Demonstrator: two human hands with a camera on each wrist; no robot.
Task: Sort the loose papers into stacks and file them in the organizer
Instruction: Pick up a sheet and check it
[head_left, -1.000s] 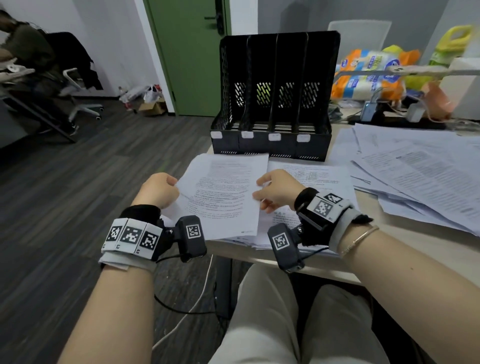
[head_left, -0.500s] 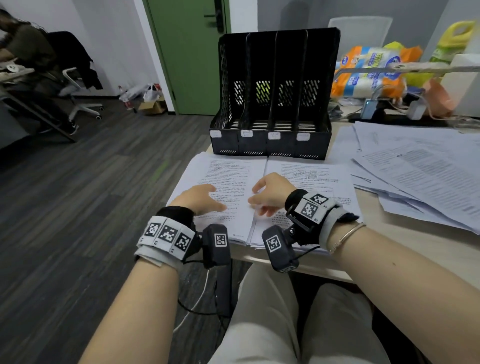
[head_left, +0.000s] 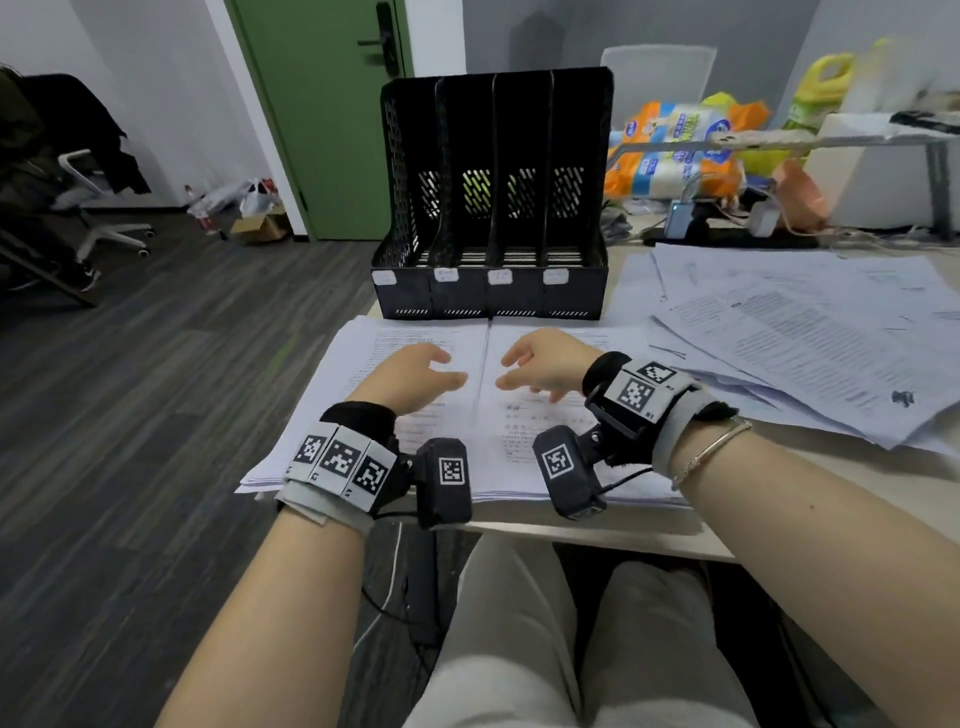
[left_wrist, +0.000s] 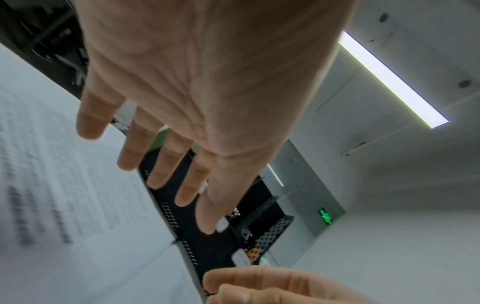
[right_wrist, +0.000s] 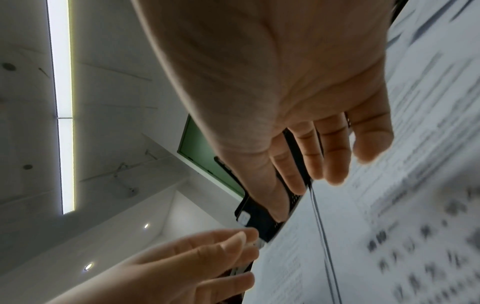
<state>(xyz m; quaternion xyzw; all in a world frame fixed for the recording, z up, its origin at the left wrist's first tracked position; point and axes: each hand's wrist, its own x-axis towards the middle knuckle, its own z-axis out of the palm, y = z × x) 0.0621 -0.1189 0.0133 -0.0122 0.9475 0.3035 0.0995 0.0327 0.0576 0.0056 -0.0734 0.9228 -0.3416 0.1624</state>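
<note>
Both hands empty, fingers loosely spread: left hand (head_left: 415, 371) hovers over left stack of white printed sheets (head_left: 358, 410), right hand (head_left: 545, 364) over right stack of white printed sheets (head_left: 524, 441); contact with paper cannot be told. Stacks lie side by side on worktop (head_left: 810, 470), black mesh four-slot organizer (head_left: 493, 208) at 12 o'clock, slots empty. Unsorted loose white papers (head_left: 810, 332) at 2 o'clock. Judgement: square one stack's edges with both palms, grasp it whole by long sides, then feed it upright into slot.

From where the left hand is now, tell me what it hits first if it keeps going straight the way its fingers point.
Probably the black organizer: the left hand points forward over the left paper stack. Height is unclear.
</note>
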